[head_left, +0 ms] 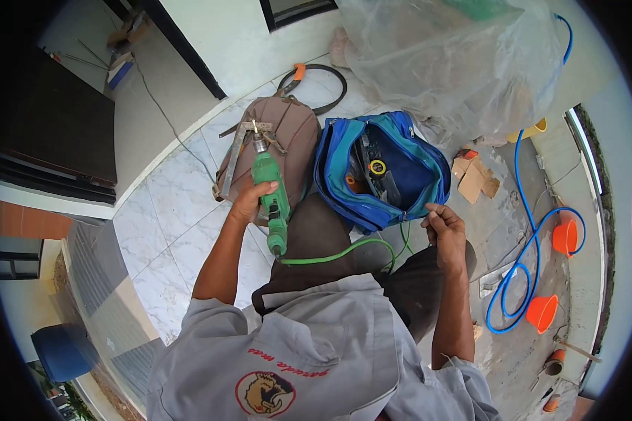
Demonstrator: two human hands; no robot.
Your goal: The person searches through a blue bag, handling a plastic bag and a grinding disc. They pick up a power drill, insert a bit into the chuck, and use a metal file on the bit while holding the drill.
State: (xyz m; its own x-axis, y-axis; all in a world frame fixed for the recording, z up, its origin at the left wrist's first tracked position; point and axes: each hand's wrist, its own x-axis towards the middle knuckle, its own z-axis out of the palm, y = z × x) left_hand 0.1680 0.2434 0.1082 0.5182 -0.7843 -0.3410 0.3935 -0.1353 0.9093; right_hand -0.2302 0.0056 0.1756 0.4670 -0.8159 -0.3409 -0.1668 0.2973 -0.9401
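My left hand [249,198] grips a green power drill [270,193] by its body, chuck pointing away from me over a brown backpack [288,137]. A green cord [337,254] runs from the drill's rear across my lap. My right hand [442,226] pinches the near rim of an open blue tool bag [386,168] that holds several tools, one with a yellow ring. I sit on the tiled floor in a grey shirt.
A large clear plastic bag [449,56] lies beyond the blue bag. A blue hose [523,245] loops at right beside orange cups [565,237] and cardboard scraps [474,177]. A metal caulking-gun frame [235,151] rests on the backpack. A black strap [323,77] lies behind.
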